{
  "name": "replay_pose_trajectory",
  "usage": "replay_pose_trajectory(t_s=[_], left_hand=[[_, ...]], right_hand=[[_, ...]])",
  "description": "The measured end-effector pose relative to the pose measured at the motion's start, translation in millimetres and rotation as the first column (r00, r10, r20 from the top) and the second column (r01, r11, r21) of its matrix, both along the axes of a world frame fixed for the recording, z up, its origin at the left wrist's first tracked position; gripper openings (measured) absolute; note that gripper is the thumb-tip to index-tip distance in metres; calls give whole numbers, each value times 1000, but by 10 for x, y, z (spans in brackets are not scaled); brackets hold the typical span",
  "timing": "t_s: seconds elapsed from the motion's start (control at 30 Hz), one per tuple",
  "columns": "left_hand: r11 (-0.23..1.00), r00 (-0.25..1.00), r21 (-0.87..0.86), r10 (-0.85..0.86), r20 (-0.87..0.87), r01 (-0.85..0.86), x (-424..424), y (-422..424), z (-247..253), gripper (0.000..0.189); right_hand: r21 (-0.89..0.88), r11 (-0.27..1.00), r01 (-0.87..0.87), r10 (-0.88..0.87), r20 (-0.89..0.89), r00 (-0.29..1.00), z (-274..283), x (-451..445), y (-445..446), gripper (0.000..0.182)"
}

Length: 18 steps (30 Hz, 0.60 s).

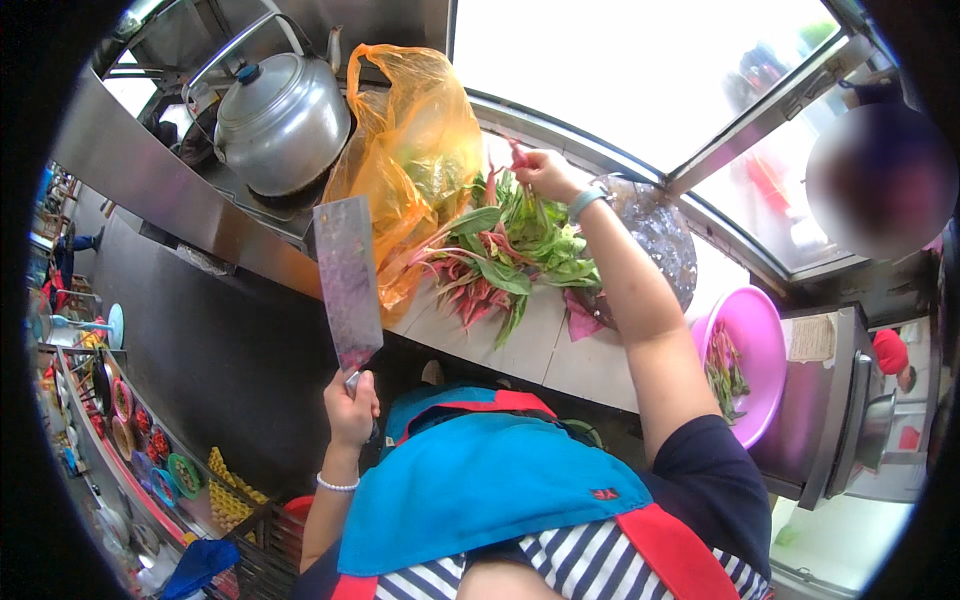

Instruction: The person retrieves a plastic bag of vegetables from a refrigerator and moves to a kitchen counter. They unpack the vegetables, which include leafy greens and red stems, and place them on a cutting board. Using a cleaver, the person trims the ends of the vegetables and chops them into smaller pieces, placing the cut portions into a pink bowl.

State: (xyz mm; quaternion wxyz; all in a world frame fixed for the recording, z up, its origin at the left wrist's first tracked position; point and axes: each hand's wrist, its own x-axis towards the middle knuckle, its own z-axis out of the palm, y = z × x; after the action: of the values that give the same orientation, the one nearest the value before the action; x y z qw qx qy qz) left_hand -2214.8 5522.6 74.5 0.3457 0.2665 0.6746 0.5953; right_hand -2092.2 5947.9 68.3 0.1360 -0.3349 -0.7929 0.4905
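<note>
My left hand (pixel 351 407) grips the handle of a metal cleaver (pixel 349 277), its broad, stained blade pointing up in front of the orange bag. Over the tiled counter, my right hand (pixel 551 174) pinches the pink stem ends of some leafy greens, their leaves hanging towards the heap. Beneath lies a pile of leafy greens with pink stems (pixel 499 262), touching a translucent orange plastic bag (pixel 412 157) that holds something green. My right forearm partly hides a round, dark, wet-looking board (pixel 652 232). More greens lie in a pink plastic basin (pixel 765 375) on the right.
A large metal kettle (pixel 281 124) stands on the stove at the upper left. Window frames (pixel 757 112) border the counter's far side. Shelving with several coloured baskets (pixel 182 475) is at the lower left, near yellow egg trays (pixel 229 502). Another person in red (pixel 889 351) is at the far right.
</note>
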Motion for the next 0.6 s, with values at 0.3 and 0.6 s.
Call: replay_pose_trajectory(t_s=[0.3, 0.6], left_hand=[[978, 974, -7, -206, 90, 207, -87, 380, 26, 12], [972, 970, -38, -229, 78, 232, -149, 570, 42, 12]], right_hand=[[-164, 908, 386, -410, -536, 738, 956, 622, -46, 12], [-116, 890, 441, -424, 149, 893, 92, 55, 112, 22]])
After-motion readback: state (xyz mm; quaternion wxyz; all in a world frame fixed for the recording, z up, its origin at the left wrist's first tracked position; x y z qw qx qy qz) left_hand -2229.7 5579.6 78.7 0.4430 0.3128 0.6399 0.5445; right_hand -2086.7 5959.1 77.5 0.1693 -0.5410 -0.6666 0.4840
